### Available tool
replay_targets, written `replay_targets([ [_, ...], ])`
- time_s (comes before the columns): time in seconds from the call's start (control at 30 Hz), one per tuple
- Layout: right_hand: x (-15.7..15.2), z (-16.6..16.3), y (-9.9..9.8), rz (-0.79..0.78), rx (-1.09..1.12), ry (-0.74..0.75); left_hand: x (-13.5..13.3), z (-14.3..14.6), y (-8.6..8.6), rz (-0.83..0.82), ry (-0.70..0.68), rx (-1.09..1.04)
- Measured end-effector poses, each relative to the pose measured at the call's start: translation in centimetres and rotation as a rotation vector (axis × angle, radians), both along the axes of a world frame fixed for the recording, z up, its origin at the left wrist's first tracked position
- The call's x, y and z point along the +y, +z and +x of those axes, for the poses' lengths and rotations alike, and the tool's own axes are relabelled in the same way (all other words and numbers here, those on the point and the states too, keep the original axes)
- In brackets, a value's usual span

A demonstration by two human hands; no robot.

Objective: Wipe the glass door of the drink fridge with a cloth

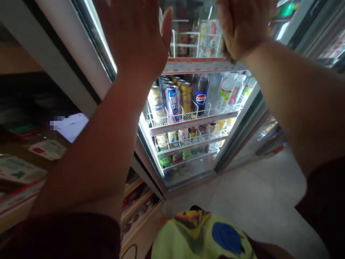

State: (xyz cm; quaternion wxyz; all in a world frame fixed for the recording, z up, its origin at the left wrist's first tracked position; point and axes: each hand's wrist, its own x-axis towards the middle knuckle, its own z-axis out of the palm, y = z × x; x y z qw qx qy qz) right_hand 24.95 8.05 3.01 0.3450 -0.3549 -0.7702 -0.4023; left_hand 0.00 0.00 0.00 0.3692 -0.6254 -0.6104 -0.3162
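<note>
Left hand (pixel 137 43), right hand (pixel 244 30) raised near upper shelf (pixel 196 66); likely reaching. Fingers cropped, can't tell either's grip. Next move calls for clearing wire rail (pixel 186 33).

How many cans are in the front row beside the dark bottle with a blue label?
3: a whitish can at the left, a blue can in the middle, a gold can nearest the dark bottle. More cans stand behind, partly hidden.

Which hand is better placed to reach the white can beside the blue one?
Probably the left: in view, the left hand is raised nearer the white can, while the right hand is farther across, above the green-labelled bottle.
</note>
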Motion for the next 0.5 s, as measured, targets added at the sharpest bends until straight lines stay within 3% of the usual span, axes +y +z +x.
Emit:
replay_targets([
  [0.07, 0.2, 0.9, 0.1, 0.019, 0.298, 0.029, -1.3, 1.3, 0.1, -0.007, 0.152, 0.018],
  [0.13, 1.1, 1.0, -0.2, 0.067, 0.470, 0.092, -2.6, 2.0, -0.4, 0.062, 0.120, 0.042],
  [0.23, 2.0, 0.5, -0.5, 0.102, 0.457, 0.133, -3.8, 2.2, -0.9, 0.141, 0.036, 0.057],
  [0.4, 1.1, 0.2, -1.3, 0.046, 0.418, -0.007, -4.1, 1.6, -0.9, 0.125, -0.107, -0.019],
  [0.5, 0.8, 0.7, -2.2, 0.011, 0.370, 0.010, -3.8, 1.4, -1.0, 0.126, -0.161, -0.082],
])
